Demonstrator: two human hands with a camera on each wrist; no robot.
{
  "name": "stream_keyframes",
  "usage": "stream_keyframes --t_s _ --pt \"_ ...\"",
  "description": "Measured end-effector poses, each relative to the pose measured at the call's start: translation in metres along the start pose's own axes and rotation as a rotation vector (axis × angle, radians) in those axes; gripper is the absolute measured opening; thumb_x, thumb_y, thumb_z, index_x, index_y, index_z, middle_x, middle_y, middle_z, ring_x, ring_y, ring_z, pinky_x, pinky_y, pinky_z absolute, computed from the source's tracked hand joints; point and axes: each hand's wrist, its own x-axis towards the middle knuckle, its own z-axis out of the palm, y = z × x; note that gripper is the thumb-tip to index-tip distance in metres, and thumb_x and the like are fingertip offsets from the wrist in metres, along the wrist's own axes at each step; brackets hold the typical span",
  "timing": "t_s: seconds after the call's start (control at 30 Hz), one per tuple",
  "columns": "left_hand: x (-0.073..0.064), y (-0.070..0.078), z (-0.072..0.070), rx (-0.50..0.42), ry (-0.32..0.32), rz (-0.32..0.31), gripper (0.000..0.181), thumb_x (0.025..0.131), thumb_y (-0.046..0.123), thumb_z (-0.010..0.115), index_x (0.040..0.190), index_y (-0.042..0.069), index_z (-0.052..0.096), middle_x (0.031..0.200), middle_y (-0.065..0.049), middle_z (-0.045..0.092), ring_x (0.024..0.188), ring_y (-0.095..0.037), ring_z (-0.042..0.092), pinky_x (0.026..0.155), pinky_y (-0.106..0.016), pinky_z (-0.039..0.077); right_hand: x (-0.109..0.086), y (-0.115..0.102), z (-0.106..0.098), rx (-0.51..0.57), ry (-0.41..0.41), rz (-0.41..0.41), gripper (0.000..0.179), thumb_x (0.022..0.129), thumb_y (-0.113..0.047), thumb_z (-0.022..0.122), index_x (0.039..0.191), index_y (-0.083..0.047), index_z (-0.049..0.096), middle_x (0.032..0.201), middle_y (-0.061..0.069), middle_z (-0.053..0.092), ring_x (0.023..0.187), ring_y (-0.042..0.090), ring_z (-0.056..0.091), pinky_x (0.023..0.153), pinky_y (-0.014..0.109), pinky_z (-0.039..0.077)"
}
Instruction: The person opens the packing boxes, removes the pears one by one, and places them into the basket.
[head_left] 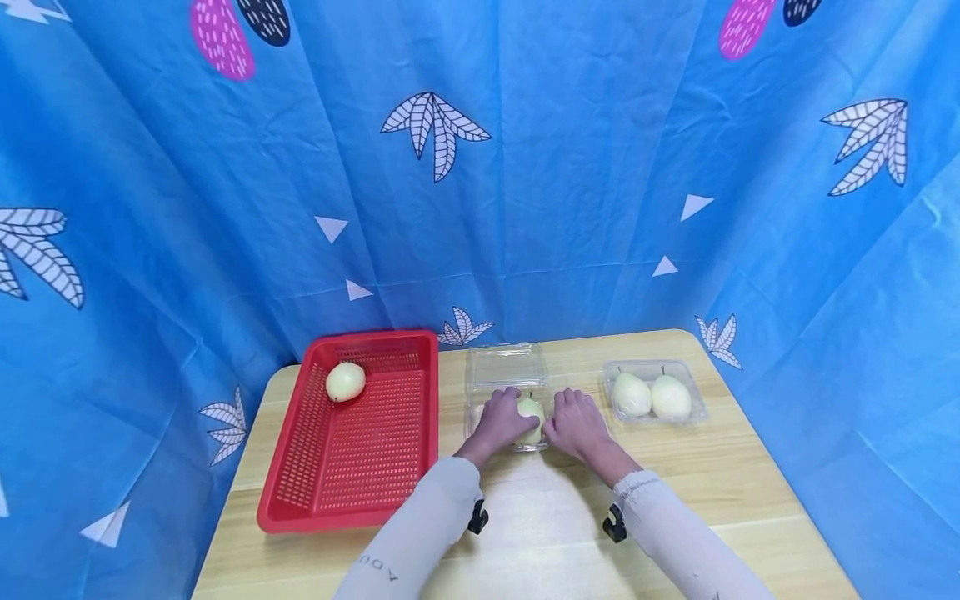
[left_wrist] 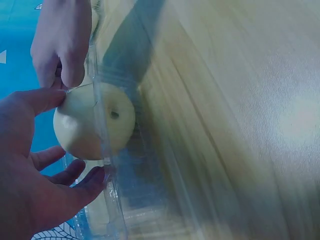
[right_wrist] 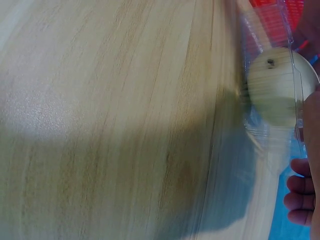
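A pale yellow-green pear (head_left: 530,408) sits in an open clear plastic clamshell box (head_left: 506,364), whose lid is folded back towards the curtain. My left hand (head_left: 501,422) grips this pear (left_wrist: 82,127), thumb on one side and bent fingers on the other, by the box's front wall. At the right end of the box is my right hand (head_left: 579,422), its fingers curled; thumb and forefinger appear to pinch the rim in the left wrist view, though the contact is partly hidden. The right wrist view shows the pear (right_wrist: 272,92) through the clear wall.
On the left stands a red plastic basket (head_left: 371,442) with one pear (head_left: 346,382) in its far left corner. A second clear box (head_left: 697,408) holding two pears (head_left: 651,395) is on the right of the wooden table (head_left: 540,533). Blue patterned curtain (head_left: 570,167) surrounds the table.
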Motion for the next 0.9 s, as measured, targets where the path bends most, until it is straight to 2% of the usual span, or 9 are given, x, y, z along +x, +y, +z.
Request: stream_keyframes --t_s 0.27,0.47,0.67,0.9 --pt "0.001 -0.001 0.007 -0.046 -0.006 -0.029 0.072 0.082 0.031 0.081 0.139 -0.005 0.055 0.127 -0.025 0.061 0.098 -0.032 0.065 0.084 -0.042 0.059 0.0 -0.001 -0.001 -0.002 0.012 0.002 0.033 0.091 -0.029 0.064 0.094 0.002 0.057 0.088 0.015 0.057 0.083 0.032 0.055 0.08 0.045 0.05" --pt "0.003 -0.004 0.011 -0.114 -0.028 -0.067 0.072 0.084 0.03 0.078 0.14 -0.007 0.052 0.117 -0.022 0.065 0.084 -0.023 0.058 0.068 -0.03 0.05 0.0 -0.001 0.0 -0.006 0.024 -0.004 0.032 0.092 -0.029 0.065 0.092 0.001 0.057 0.087 0.015 0.057 0.082 0.031 0.055 0.078 0.045 0.051" --pt "0.004 -0.007 0.014 -0.135 -0.053 -0.084 0.073 0.084 0.031 0.077 0.142 -0.006 0.051 0.1 -0.014 0.068 0.076 -0.018 0.057 0.062 -0.024 0.045 0.0 -0.001 0.0 -0.01 0.018 -0.01 0.032 0.093 -0.029 0.064 0.093 0.002 0.056 0.088 0.015 0.057 0.082 0.031 0.055 0.079 0.044 0.051" --pt "0.003 -0.008 0.013 -0.182 -0.07 -0.088 0.071 0.085 0.029 0.076 0.14 -0.007 0.051 0.097 -0.012 0.067 0.075 -0.017 0.057 0.059 -0.023 0.044 0.0 0.0 0.001 -0.027 0.017 -0.016 0.033 0.093 -0.03 0.063 0.094 0.002 0.057 0.087 0.014 0.057 0.081 0.03 0.054 0.078 0.043 0.05"
